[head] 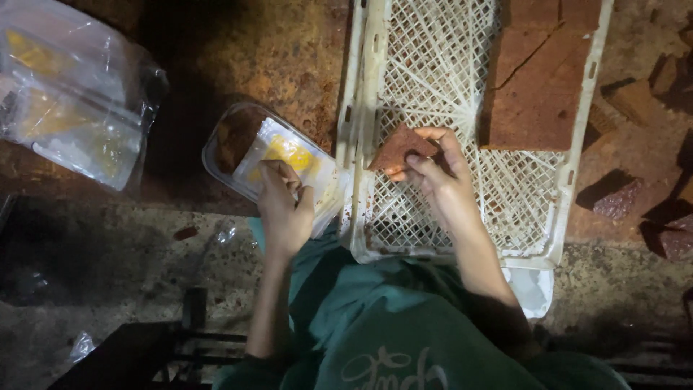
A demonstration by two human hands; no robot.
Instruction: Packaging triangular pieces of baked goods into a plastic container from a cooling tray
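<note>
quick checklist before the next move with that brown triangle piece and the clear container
1. Right hand has a firm grip on the triangular brown piece: ok, fingers pinch it above the white crate.
2. Left hand steadies the clear plastic container: ok, it holds the near end.
3. Container open: ok, the lid with the yellow patch is tilted up.
4. Room inside the container: cannot tell, the lid hides most of it.
5. Brown slab left in the crate: ok, it lies at the far right end.
</note>
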